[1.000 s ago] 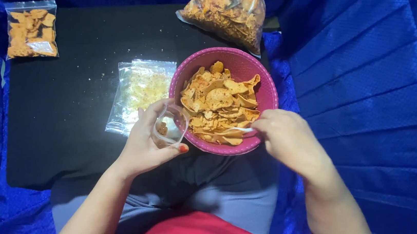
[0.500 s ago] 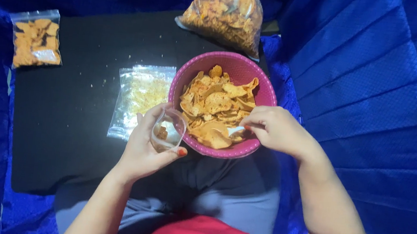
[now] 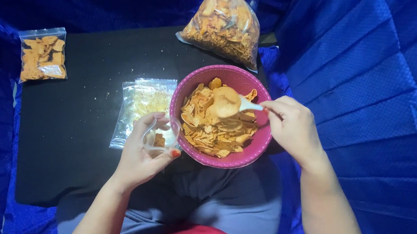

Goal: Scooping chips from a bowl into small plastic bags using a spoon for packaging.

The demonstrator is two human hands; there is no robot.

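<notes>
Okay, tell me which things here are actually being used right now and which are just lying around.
In use:
left hand holding a small clear bag
right hand holding a white spoon loaded with a chip
pink bowl of chips

Lying about:
flat clear bags on the black mat
small filled bag
large chip bag

Before me a black board (image 3: 77, 134), on it a pink bowl (image 3: 254, 147) of chips, flat clear packets (image 3: 139, 110), small chip bag (image 3: 43, 54), big chip bag (image 3: 226, 26), scattered crumbs

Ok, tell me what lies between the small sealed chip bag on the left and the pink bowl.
In the head view, a flat clear bag of pale crumbs lies on the black mat between the small chip bag and the pink bowl.
</notes>
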